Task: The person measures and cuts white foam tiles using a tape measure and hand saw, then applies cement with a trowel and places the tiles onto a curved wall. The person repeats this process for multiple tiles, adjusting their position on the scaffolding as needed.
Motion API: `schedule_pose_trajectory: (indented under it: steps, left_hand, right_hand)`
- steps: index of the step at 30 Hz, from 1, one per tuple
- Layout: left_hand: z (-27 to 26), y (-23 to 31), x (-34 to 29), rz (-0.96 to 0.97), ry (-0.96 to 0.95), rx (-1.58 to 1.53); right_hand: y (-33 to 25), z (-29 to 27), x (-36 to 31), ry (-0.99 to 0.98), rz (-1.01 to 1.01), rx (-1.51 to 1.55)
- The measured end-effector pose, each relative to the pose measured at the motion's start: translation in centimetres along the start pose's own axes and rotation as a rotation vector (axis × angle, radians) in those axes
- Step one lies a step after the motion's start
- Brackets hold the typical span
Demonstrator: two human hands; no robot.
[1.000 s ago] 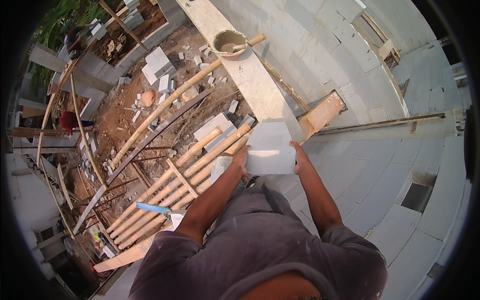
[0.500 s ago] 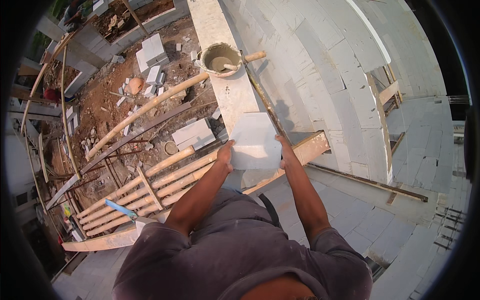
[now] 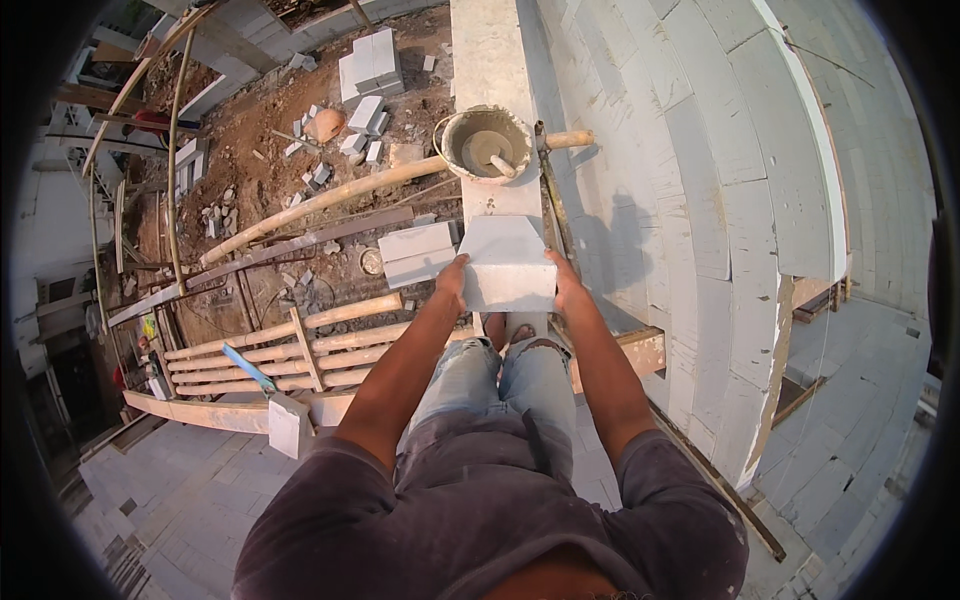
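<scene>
A pale grey concrete block (image 3: 508, 285) is held out in front of me, gripped at its two sides. My left hand (image 3: 453, 280) presses on its left end, and my right hand (image 3: 568, 283) clasps the right end. Under and beyond the block runs a light-coloured plank (image 3: 492, 60). On that plank, a little farther out, stands a bucket (image 3: 462, 140) of wet grey mortar with a tool's handle (image 3: 503, 166) sticking out of it. My feet and jeans show below the block.
A tall block wall (image 3: 690, 190) rises along the right. Bamboo poles (image 3: 300, 340) form a platform to the left, where a blue-handled tool (image 3: 247, 368) lies by a loose block (image 3: 290, 425). Farther below, stacked blocks (image 3: 375, 62) and rubble lie on brown earth. A long bamboo pole (image 3: 320, 205) crosses toward the bucket.
My view has turned, so the plank and bucket now sit farther right and lower. The block has tilted, showing its near face, and my legs have come into sight. Both hands keep their hold.
</scene>
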State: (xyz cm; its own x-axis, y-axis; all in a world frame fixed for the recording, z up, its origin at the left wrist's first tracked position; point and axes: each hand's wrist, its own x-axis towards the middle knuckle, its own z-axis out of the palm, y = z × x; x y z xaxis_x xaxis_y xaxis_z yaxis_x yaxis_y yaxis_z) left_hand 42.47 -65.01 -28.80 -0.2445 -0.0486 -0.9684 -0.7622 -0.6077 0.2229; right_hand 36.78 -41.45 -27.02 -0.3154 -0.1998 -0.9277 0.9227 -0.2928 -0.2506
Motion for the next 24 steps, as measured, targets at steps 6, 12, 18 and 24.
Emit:
schedule_pose_trajectory:
  steps: [6,12,18,24]
  left_hand:
    - [5.6,4.7,-1.9,0.055,0.087,0.027]
    - [3.8,1.9,0.1,0.157,0.073,0.201]
    - [0.9,-4.2,-1.5,0.108,-0.01,0.352]
    - [-1.8,3.2,1.2,0.035,-0.076,0.728]
  right_hand:
    - [-4.9,-2.1,4.9,-0.028,0.131,-0.023]
    - [-7.2,-2.6,5.4,-0.067,0.24,-0.146]
    - [-7.9,-6.0,6.0,0.122,0.306,-0.421]
    - [-14.2,-3.7,14.0,0.23,-0.246,-1.354]
